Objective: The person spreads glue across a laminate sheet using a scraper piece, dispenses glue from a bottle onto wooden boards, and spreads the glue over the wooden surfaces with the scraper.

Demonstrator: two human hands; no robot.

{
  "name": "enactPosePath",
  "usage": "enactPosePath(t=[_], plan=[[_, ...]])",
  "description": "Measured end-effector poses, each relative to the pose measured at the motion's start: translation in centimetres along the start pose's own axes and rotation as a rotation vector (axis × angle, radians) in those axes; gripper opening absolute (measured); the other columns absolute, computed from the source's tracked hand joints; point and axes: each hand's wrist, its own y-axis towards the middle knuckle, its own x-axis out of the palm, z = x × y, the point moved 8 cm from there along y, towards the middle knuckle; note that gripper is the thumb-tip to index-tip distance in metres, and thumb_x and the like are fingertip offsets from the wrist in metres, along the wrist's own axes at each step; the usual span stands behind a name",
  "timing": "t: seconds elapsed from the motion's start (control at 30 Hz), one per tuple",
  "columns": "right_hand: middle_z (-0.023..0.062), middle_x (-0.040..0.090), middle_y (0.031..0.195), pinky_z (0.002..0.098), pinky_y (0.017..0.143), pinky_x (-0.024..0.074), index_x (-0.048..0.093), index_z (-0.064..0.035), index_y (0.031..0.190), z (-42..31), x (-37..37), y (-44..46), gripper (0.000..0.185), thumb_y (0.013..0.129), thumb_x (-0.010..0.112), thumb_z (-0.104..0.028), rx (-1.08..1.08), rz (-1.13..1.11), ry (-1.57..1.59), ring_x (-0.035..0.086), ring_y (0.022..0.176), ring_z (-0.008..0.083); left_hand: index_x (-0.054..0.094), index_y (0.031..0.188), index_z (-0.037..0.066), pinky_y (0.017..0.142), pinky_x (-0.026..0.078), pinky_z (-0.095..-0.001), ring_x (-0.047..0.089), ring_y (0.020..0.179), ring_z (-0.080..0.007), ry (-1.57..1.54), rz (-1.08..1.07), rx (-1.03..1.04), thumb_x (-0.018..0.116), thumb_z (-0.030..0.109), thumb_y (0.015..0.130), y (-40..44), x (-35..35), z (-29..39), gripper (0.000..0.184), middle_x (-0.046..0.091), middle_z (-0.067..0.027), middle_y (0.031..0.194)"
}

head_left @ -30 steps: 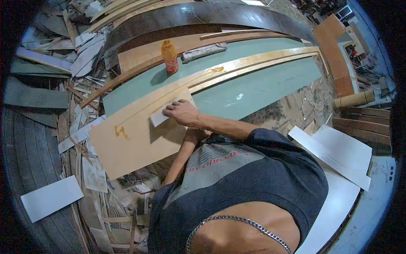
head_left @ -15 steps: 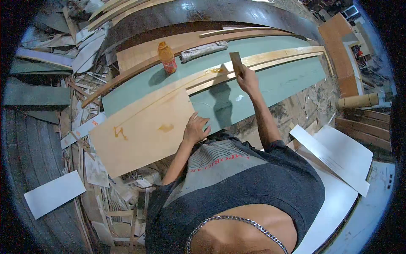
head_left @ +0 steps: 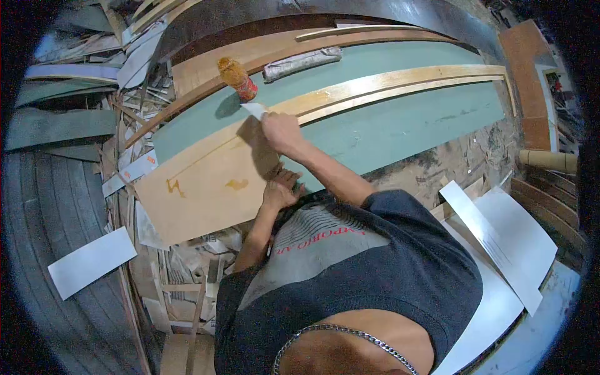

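My right hand (head_left: 281,132) is closed around a thin flat spreader (head_left: 252,110), whose pale end sticks out to the left. It is over the upper right part of a plywood sheet (head_left: 203,187), near the base of a bottle (head_left: 248,90). That bottle has a red label and amber-brown contents. My left hand (head_left: 282,189) lies on the sheet's right edge, fingers apart, holding nothing. Two amber smears mark the plywood. A long pale wood strip (head_left: 375,81) with a shiny, wet-looking face runs right from the sheet across a green board (head_left: 400,125).
Behind the bottle lie a rolled, wrapped bundle (head_left: 303,64) and a long brown wood strip (head_left: 181,112). Scrap wood crowds the left side. White panels (head_left: 512,231) lie at the right, and a cardboard tube (head_left: 549,161) sits farther back.
My right hand has swept left with the spreader, from over the pale strip to the plywood near the bottle. My left hand stays at the sheet's edge. The view has shifted slightly.
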Motion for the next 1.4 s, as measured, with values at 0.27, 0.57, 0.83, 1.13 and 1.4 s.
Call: enactPosePath(t=[0.27, 0.57, 0.83, 1.13, 1.4], plan=[[0.0188, 0.068, 0.087, 0.0484, 0.074, 0.0514, 0.067, -0.0098, 0.101, 1.9, -2.0, 3.0, 0.025, 0.077, 0.065, -0.014, -0.122, -0.123, 0.154, 0.065, 0.086, 0.0394, 0.071, 0.104, 0.008, 0.109, 0.037, -0.0453, 0.062, 0.102, -0.0282, 0.028, -0.039, 0.021, 0.067, 0.034, 0.081, 0.1, -0.2, 0.0, 0.036, 0.068, -0.0114, 0.101], [0.0134, 0.07, 0.098, 0.0473, 0.069, 0.053, 0.064, -0.0136, 0.115, -1.8, -1.5, 0.2, 0.033, 0.084, 0.054, -0.01, -0.258, -0.068, -0.073, 0.067, 0.083, 0.0353, 0.07, 0.104, 0.005, 0.109, 0.036, -0.041, 0.062, 0.097, -0.0287, -0.128, 0.005, 0.064, 0.071, 0.032, 0.076, -0.5, -1.4, -0.2, 0.038, 0.069, -0.0126, 0.098], [0.0029, 0.064, 0.115, 0.0393, 0.09, 0.0465, 0.059, -0.0136, 0.117, -6.7, 5.5, -3.2, 0.033, 0.084, 0.054, -0.009, -0.286, -0.021, -0.409, 0.059, 0.108, 0.0231, 0.067, 0.114, 0.01, 0.087, 0.051, -0.0416, 0.064, 0.09, -0.0301, -0.45, 0.133, 0.22, 0.073, 0.028, 0.079, -6.8, -7.5, -2.3, 0.039, 0.068, -0.0134, 0.102], [0.0069, 0.067, 0.102, 0.0422, 0.082, 0.0512, 0.063, -0.0168, 0.119, -9.5, 5.1, -6.8, 0.037, 0.086, 0.05, -0.006, -0.156, 0.176, -0.234, 0.063, 0.099, 0.0299, 0.07, 0.104, 0.01, 0.074, 0.055, -0.0351, 0.068, 0.089, -0.0247, -0.557, 0.31, -0.229, 0.074, 0.019, 0.08, -18.5, -16.5, -13.4, 0.026, 0.07, -0.0095, 0.1], [0.0103, 0.069, 0.108, 0.045, 0.075, 0.0538, 0.065, -0.0181, 0.119, -6.3, 3.6, -2.8, 0.041, 0.081, 0.057, -0.006, 0.178, 0.133, -0.309, 0.066, 0.094, 0.0331, 0.06, 0.117, -0.002, 0.083, 0.052, -0.0426, 0.064, 0.097, -0.031, -0.091, 0.973, -0.498, 0.066, 0.033, 0.089, -34.8, -26.0, -36.9, 0.044, 0.065, -0.0195, 0.112]])
